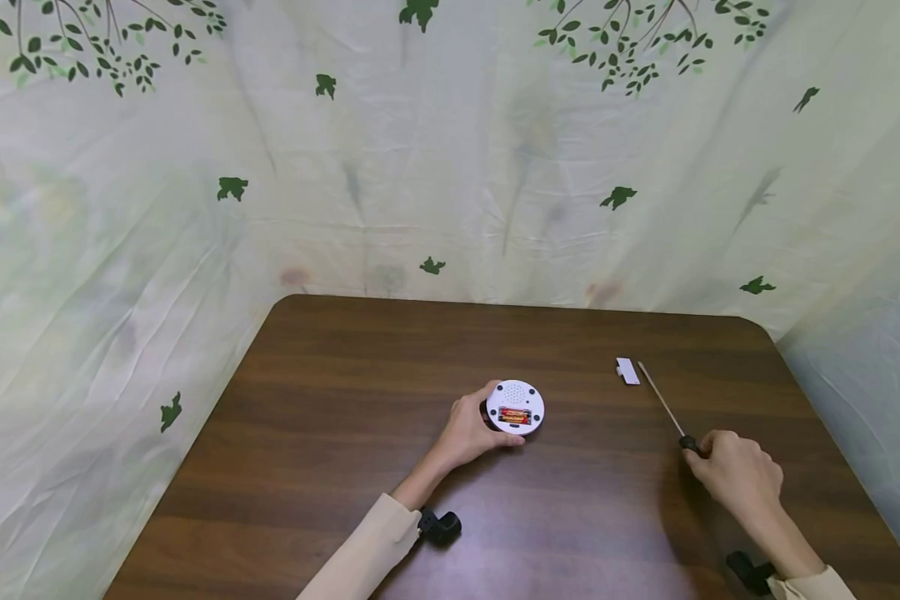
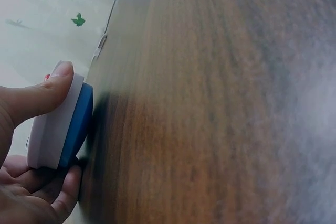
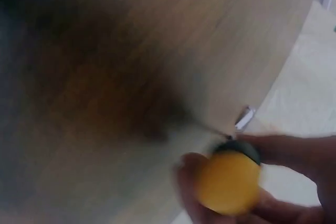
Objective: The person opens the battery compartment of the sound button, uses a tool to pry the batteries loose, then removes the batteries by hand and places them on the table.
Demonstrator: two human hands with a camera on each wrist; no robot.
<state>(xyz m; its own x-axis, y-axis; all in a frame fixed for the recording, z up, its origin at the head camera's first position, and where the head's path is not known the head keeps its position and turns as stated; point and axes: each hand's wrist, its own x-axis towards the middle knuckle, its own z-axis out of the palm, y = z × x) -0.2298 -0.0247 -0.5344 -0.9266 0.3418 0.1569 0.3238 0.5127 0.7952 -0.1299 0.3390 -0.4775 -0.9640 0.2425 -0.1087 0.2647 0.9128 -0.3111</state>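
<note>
My left hand (image 1: 471, 429) holds a round white device (image 1: 516, 393) with its underside facing up. Two red batteries (image 1: 514, 416) sit in the uncovered battery slot. In the left wrist view the thumb lies along the white rim, fingers are beneath, and the device's other side (image 2: 77, 124) is blue. My right hand (image 1: 740, 473) grips a screwdriver (image 1: 662, 400) by its handle, the long shaft pointing to the far left. That handle (image 3: 230, 182) shows yellow with a dark collar in the right wrist view, somewhat blurred. Near the screwdriver's tip lies a small white battery cover (image 1: 627, 371).
A brown wooden table (image 1: 330, 400) with rounded far corners lies under both hands. Behind it and at its sides hangs a pale curtain (image 1: 480, 167) printed with leaves. Each wrist wears a black camera, such as the left wrist camera (image 1: 441, 528).
</note>
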